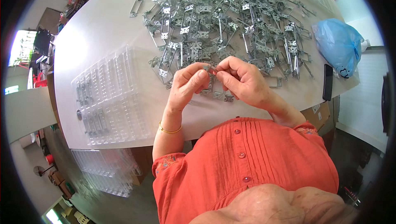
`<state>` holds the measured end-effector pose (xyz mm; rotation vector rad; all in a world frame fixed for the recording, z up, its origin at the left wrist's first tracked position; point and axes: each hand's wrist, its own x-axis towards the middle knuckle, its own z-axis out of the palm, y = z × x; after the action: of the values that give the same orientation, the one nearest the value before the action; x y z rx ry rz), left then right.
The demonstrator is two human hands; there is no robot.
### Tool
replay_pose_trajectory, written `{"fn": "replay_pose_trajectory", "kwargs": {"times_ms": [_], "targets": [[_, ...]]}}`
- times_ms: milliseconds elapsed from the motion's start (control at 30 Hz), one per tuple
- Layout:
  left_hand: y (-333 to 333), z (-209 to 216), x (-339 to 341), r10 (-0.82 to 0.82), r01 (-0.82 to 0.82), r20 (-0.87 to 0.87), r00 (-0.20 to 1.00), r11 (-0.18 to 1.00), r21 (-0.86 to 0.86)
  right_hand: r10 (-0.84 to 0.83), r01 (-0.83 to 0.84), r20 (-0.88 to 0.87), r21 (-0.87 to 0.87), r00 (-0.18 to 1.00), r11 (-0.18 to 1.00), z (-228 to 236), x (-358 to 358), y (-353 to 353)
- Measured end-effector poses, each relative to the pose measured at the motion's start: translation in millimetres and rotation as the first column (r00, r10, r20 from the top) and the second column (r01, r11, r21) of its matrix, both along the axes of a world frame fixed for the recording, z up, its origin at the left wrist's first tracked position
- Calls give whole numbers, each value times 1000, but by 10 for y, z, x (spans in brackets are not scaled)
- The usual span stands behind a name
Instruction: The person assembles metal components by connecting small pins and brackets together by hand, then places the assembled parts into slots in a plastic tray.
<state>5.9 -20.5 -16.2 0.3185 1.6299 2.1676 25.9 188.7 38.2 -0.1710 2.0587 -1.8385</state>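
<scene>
My left hand (190, 81) and my right hand (242, 81) meet over the near edge of a big heap of metal brackets (206, 22). Between them they pinch a small metal bracket (210, 70); its end shows at the left fingertips, and the rest is covered by my fingers. Both thumbs press against the forefingers. To the left lies a clear plastic tray (119, 100) with rows of slots, and brackets like those in the heap fill several slots on its left side. One loose bracket (136, 7) rests apart, left of the heap.
A tied blue plastic bag (338, 44) sits at the table's right, with a black phone (328, 82) in front of it. More clear trays (105, 170) are stacked below the table's left front edge. A cardboard box (318, 114) stands under the right side.
</scene>
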Motion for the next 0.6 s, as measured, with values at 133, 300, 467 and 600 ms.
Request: {"fn": "replay_pose_trajectory", "kwargs": {"times_ms": [133,300,467,600], "targets": [[30,-66,1,-20,-26,-232,973,981,-194,3,-4,96,3,995,1000,-4,-5,7],[59,-2,-10,3,-246,-612,791,917,-314,75,40,368,-294,927,955,-48,-54,48],[102,9,14,32,-321,-652,757,888,-330,164,-8,440,-335,883,942,-22,-86,165],[102,-63,6,169,-379,-546,821,876,-299,92,-46,348,-139,933,989,-20,-44,243]]}}
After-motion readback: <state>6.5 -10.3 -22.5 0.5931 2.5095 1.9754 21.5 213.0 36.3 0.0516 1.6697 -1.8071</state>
